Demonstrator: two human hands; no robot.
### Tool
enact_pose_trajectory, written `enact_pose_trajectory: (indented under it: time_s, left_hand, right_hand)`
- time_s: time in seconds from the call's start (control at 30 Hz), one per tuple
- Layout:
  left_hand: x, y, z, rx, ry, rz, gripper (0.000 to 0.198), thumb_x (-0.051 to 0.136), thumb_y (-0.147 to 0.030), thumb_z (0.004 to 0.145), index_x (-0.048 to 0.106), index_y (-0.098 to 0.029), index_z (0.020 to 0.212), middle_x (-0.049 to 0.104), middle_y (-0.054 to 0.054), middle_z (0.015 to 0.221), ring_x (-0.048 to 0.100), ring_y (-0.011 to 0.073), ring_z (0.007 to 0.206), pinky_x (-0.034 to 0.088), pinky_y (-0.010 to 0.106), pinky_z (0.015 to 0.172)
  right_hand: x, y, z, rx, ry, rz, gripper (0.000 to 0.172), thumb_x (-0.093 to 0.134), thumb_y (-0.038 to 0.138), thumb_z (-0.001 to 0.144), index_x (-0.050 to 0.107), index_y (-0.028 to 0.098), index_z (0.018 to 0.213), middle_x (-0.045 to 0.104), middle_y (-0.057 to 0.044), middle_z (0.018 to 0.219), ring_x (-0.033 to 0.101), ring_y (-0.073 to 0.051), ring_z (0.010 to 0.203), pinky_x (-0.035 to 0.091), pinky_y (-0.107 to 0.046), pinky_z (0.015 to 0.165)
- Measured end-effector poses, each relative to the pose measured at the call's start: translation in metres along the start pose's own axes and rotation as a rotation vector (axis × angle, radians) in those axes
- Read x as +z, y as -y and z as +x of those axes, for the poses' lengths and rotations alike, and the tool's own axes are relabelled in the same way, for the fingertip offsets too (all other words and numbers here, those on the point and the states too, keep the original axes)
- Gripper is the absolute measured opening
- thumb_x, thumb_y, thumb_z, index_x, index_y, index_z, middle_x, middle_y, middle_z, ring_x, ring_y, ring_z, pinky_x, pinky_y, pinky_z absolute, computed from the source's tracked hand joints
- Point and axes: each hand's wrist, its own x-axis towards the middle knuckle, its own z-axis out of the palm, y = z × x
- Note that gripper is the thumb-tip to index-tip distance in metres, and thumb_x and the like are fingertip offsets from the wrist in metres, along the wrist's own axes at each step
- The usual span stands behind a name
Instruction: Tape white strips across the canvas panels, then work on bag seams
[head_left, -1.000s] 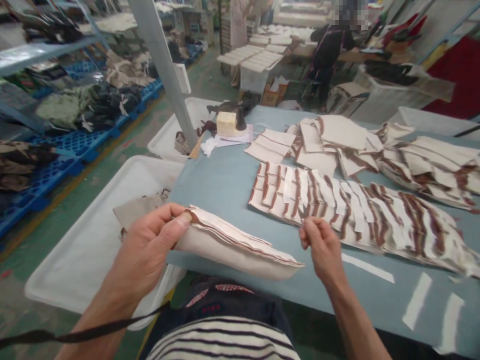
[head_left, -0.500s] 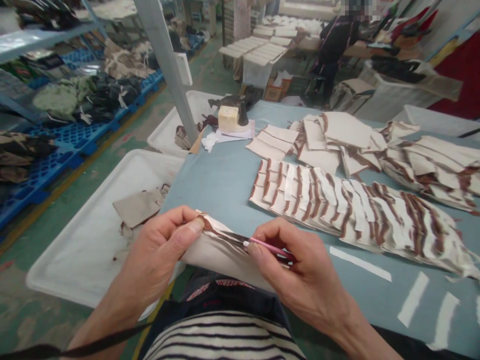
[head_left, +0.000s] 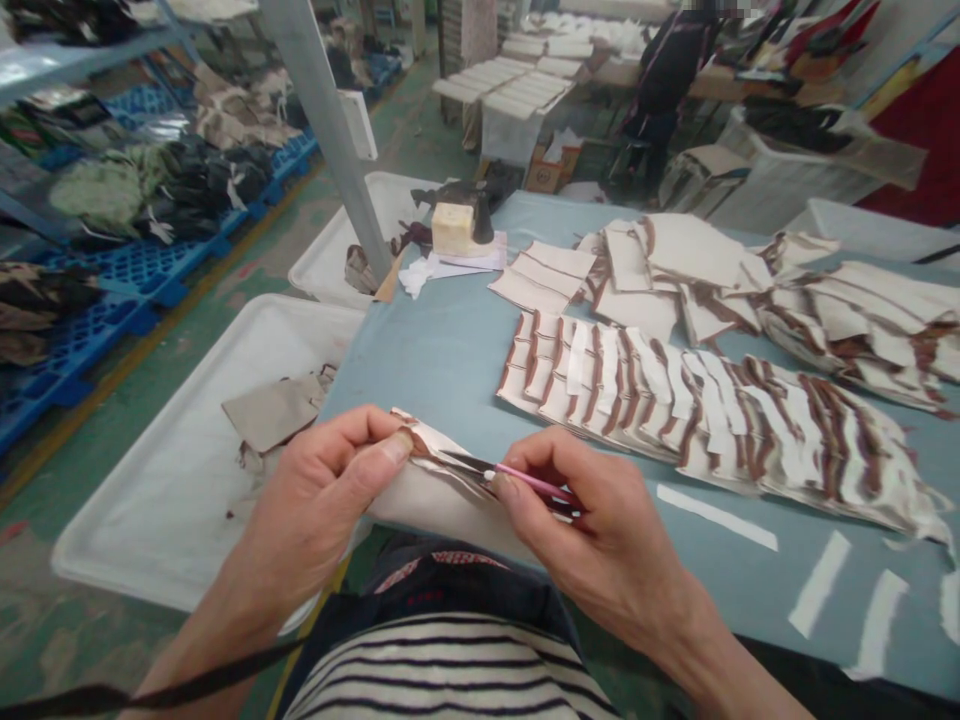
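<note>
My left hand (head_left: 330, 500) pinches the top edge of a cream fabric piece (head_left: 442, 505) with brown trim, between thumb and fingers. In my right hand (head_left: 585, 520) is a small pair of thread snips (head_left: 525, 478) with a pink handle and dark blades. The blades point left and lie at the fabric's folded edge, close to my left fingertips. Whether they cut into anything cannot be made out. The fabric piece hangs over the near edge of the blue table (head_left: 412, 350), just in front of my body.
Overlapping cream pieces with brown edges (head_left: 637, 390) lie in a row to the right, white strips (head_left: 716, 515) near them. A further pile (head_left: 697, 255) lies behind. A white bin (head_left: 150, 480) and a metal post (head_left: 330, 130) stand left. A person (head_left: 667, 70) is farther back.
The view has shifted slightly. Both hands keep their grips on the fabric and the snips, whose blades stay at the fabric edge with little visible movement.
</note>
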Motion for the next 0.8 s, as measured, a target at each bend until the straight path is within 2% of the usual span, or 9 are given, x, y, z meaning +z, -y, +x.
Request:
enact_pose_trajectory:
  time_s: [0.4,0.67,0.8]
  left_hand:
    - [0.000,0.004,0.004,-0.009,-0.009,0.010,0.034,0.079,-0.054,0.092,0.074,-0.021,0.086,0.070,0.001,0.074,0.053,0.0159,0.062,0.043,0.022,0.054]
    - [0.002,0.005,0.004,-0.019,0.015,-0.073,0.032,0.079,-0.052,0.094,0.075,-0.021,0.088,0.069,0.000,0.078,0.054,0.0152,0.065,0.045,0.021,0.056]
    - [0.010,0.006,0.002,-0.013,-0.035,-0.126,0.033,0.082,-0.050,0.091,0.076,-0.018,0.083,0.069,0.002,0.088,0.052,0.0136,0.068,0.044,0.020,0.057]
  right_hand:
    - [0.013,-0.010,0.000,-0.206,-0.127,-0.125,0.015,0.060,0.016,0.105,0.065,0.023,0.092,0.072,0.003,0.071,0.056,-0.011,0.051,0.043,-0.023,0.052]
    - [0.025,-0.014,-0.002,-0.246,-0.176,-0.151,0.013,0.060,0.020,0.108,0.065,0.023,0.097,0.078,0.001,0.075,0.063,-0.012,0.054,0.048,-0.024,0.057]
    - [0.034,-0.017,-0.004,-0.236,-0.211,-0.156,0.016,0.059,0.022,0.109,0.067,0.024,0.095,0.077,0.000,0.073,0.066,-0.014,0.057,0.052,-0.025,0.059]
